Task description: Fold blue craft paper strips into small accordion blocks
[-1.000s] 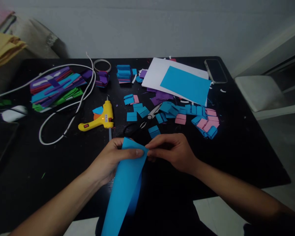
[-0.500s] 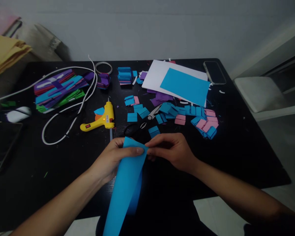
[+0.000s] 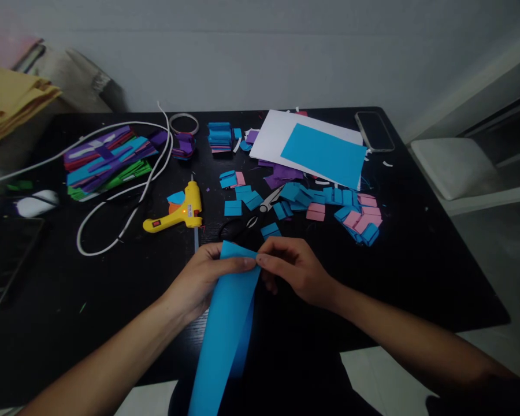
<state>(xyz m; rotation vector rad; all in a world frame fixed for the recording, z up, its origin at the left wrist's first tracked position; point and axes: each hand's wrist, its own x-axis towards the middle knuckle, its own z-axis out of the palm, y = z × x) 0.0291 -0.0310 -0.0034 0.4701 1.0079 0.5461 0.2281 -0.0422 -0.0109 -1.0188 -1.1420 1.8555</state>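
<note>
A long sheet of blue paper [image 3: 225, 323] is bent over on itself and hangs past the table's front edge. My left hand [image 3: 208, 274] grips its upper end, thumb on top and the other fingers behind. At the paper's upper right corner, my right hand [image 3: 297, 268] pinches the edge between thumb and forefinger, close to the left thumb. Just beyond the hands lie scissors [image 3: 266, 203] with black handles and several small folded blue pieces [image 3: 271, 231]. A yellow glue gun [image 3: 177, 214] rests on its side to the left, a clear glue stick in its back.
White paper [image 3: 264, 138] with a blue sheet [image 3: 325, 153] on it lies at the back right, near a phone [image 3: 375, 132]. Pink and blue folded pieces [image 3: 361, 219] spread below. A white cable [image 3: 80, 231] loops beside bundled coloured strips [image 3: 108, 159] at left.
My right thumb and fingers have moved slightly left, closing on the paper's corner beside the left thumb. The left hand keeps its hold. The view has shifted a little.
</note>
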